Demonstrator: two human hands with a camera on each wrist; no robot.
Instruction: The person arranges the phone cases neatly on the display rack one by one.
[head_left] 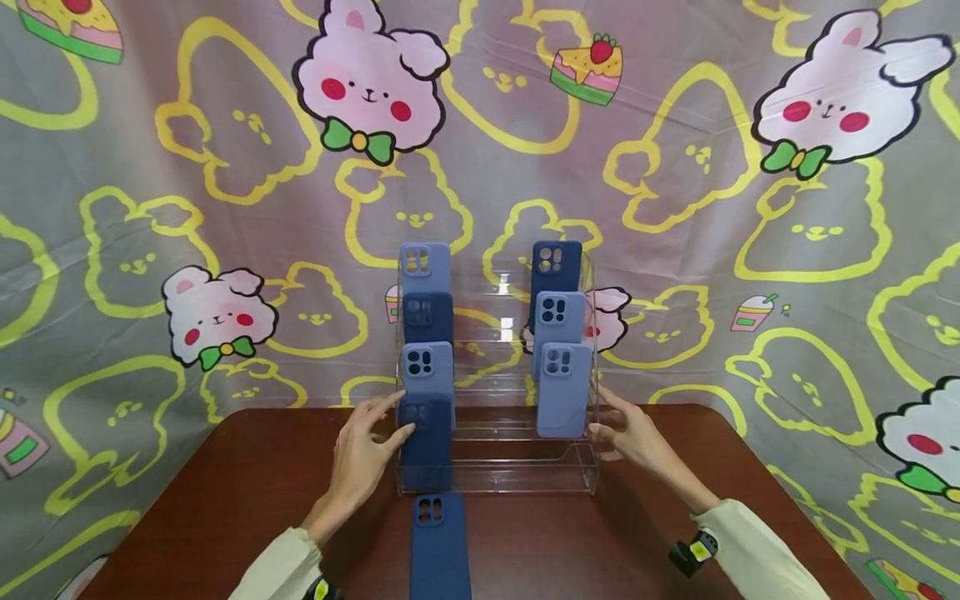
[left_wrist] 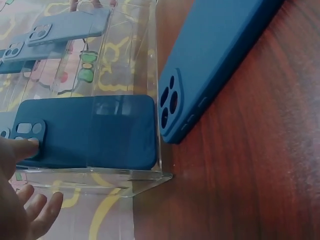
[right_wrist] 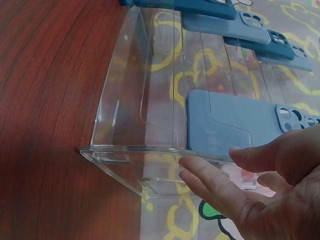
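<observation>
A clear tiered acrylic display rack (head_left: 498,477) holds light and dark blue phone cases in a left and a right column. My left hand (head_left: 363,442) is at the rack's left side, with its thumb reaching over the camera cutout of the lowest dark blue phone case (left_wrist: 100,132). Its other fingers are loosely bent outside the side panel, as the left wrist view shows. At the opposite side, my right hand (head_left: 633,433) has its thumb and fingers apart at the panel's edge, beside the lowest light blue phone case (right_wrist: 230,120). Neither hand has a case in its grip.
Another dark blue phone case (head_left: 441,550) lies on the brown wooden table (head_left: 540,542) before the rack, its camera end close to the rack's front edge. Behind the table hangs a patterned cloth (head_left: 495,179) with cartoon rabbits.
</observation>
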